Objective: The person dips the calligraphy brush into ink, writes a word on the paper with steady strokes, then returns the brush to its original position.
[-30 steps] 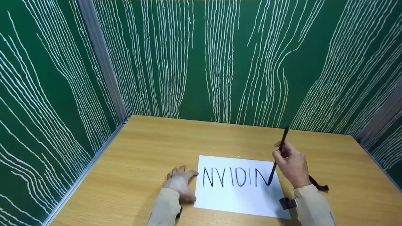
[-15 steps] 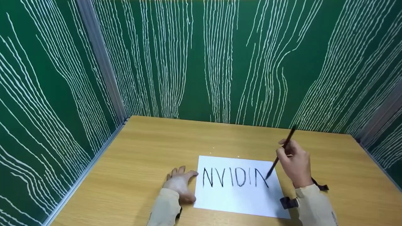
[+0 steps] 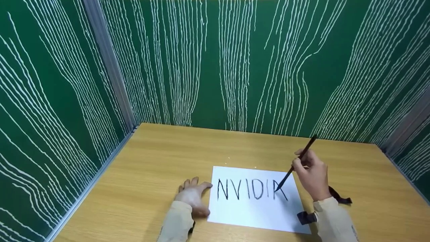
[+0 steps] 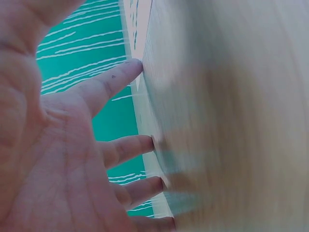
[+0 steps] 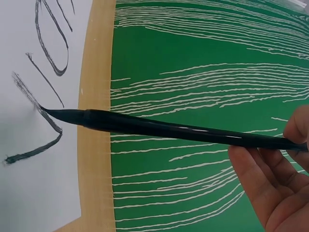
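Note:
A sheet of white paper (image 3: 248, 215) lies on the wooden table, with black brushed letters (image 3: 257, 189) across its upper half. My left hand (image 3: 192, 196) rests with spread fingers at the sheet's left edge; thumb and index fingertip touch the edge. In the left wrist view the fingertips (image 4: 133, 70) press on the tabletop. Between thumb and fingers, my right hand (image 3: 314, 174) pinches a slim dark paintbrush (image 5: 169, 130), tilted with its handle up and to the right. Its black tip (image 5: 58, 115) touches the last letter near the paper's right side.
Green panels (image 3: 210, 67) with wavy white lines stand behind and at both sides of the table (image 3: 161, 151). Grey posts (image 3: 111, 60) join them at the corners. A dark strap (image 3: 306, 217) hangs from the right wrist over the paper. Tiny white specks lie behind the sheet.
The brush tip has lifted from the end of the last letter's right stroke and shifted left across to its left stroke, where a short crossing mark appears. The left hand has stayed put.

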`<action>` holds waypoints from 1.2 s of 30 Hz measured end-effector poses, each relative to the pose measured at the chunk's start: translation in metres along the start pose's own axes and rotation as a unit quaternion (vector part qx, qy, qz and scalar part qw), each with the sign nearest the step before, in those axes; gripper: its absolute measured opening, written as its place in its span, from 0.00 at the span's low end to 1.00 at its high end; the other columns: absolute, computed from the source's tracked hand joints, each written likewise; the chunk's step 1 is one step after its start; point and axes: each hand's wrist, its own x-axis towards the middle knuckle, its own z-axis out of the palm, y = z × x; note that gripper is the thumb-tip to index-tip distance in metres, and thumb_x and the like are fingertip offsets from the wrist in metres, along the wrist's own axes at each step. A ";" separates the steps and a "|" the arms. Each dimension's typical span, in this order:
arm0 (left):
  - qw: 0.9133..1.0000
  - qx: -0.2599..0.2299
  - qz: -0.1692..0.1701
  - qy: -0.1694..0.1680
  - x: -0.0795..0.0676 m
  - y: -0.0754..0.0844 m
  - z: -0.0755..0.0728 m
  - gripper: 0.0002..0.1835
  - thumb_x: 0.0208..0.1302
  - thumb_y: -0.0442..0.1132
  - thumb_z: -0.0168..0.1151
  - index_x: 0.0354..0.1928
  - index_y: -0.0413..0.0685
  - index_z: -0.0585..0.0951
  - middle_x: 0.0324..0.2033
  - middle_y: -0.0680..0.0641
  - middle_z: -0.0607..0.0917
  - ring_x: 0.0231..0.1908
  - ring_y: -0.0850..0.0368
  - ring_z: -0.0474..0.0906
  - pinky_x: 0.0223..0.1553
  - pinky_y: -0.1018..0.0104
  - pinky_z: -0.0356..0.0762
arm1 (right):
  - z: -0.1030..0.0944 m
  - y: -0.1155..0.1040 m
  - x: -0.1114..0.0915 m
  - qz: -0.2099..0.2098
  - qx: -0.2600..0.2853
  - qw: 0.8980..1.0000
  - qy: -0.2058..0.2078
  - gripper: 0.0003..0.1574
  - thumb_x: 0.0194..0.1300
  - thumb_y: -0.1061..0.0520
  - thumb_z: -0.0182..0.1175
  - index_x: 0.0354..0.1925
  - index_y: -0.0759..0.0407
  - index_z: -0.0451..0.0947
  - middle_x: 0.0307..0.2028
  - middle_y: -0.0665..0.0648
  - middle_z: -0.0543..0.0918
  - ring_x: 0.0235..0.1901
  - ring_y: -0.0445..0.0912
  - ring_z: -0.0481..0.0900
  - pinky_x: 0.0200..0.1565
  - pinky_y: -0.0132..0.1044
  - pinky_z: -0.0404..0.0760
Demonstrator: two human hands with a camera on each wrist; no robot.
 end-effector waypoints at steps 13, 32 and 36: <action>1.000 0.003 0.001 0.002 0.002 -0.001 0.000 0.53 0.36 0.45 0.82 0.73 0.58 0.74 0.77 0.31 0.64 0.77 0.23 0.56 0.75 0.22 0.51 | 0.001 0.002 -0.001 0.002 -0.013 1.000 -0.027 0.09 0.73 0.67 0.56 0.48 0.64 0.81 0.35 0.62 0.86 0.29 0.32 0.80 0.35 0.19 0.82; 1.000 -0.006 -0.008 -0.004 0.003 -0.002 0.002 0.52 0.39 0.45 0.83 0.74 0.59 0.74 0.79 0.31 0.62 0.78 0.23 0.54 0.76 0.21 0.49 | -0.006 0.010 0.004 0.017 -0.022 0.999 -0.030 0.08 0.73 0.66 0.57 0.48 0.64 0.80 0.34 0.61 0.86 0.28 0.33 0.81 0.34 0.20 0.82; 1.000 -0.007 -0.010 -0.002 0.002 -0.001 0.002 0.52 0.40 0.45 0.84 0.74 0.59 0.74 0.79 0.32 0.62 0.77 0.24 0.54 0.76 0.21 0.50 | -0.008 0.012 0.005 0.011 -0.026 0.999 -0.023 0.07 0.72 0.66 0.58 0.47 0.64 0.80 0.32 0.61 0.86 0.27 0.31 0.81 0.32 0.21 0.82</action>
